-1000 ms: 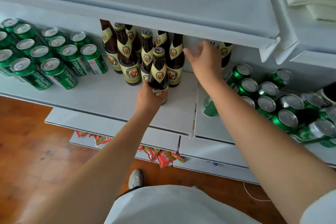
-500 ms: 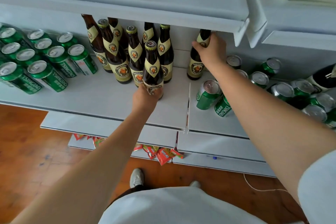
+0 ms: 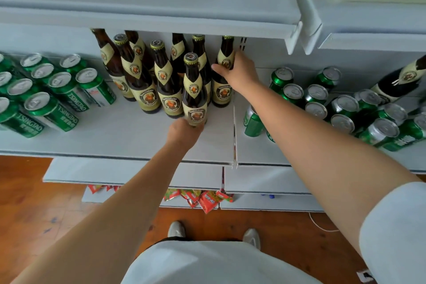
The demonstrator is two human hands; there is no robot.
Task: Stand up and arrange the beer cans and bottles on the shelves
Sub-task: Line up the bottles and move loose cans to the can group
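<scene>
The right hand [image 3: 239, 71] has swept its bottle [image 3: 223, 80] leftward across the shelf [image 3: 115, 138]. Half a second ago that bottle stood apart at the far right of the bay, with a clear gap. Now it sits upright just beside the cluster of bottles [image 3: 147, 80], fingers curled round its neck and shoulder. The left hand [image 3: 184, 130] has not budged: it grips the base of the front bottle [image 3: 194, 97], which stands upright at the near edge of the group.

So the stray has joined the pack. In my judgement, the bottle group on this stretch of shelf is close to settled, with every bottle in sight here standing.

Plenty left, though. To the right, the green cans [image 3: 341, 108] are a loose huddle, and one can [image 3: 252, 122] leans out of line near the seam between shelf panels. At far right a dark bottle [image 3: 401, 83] lies tilted over the cans. On the left, the other cans [image 3: 53, 97] stand in tidy rows. Likely next: let go of both bottles and turn to that right-hand jumble.
</scene>
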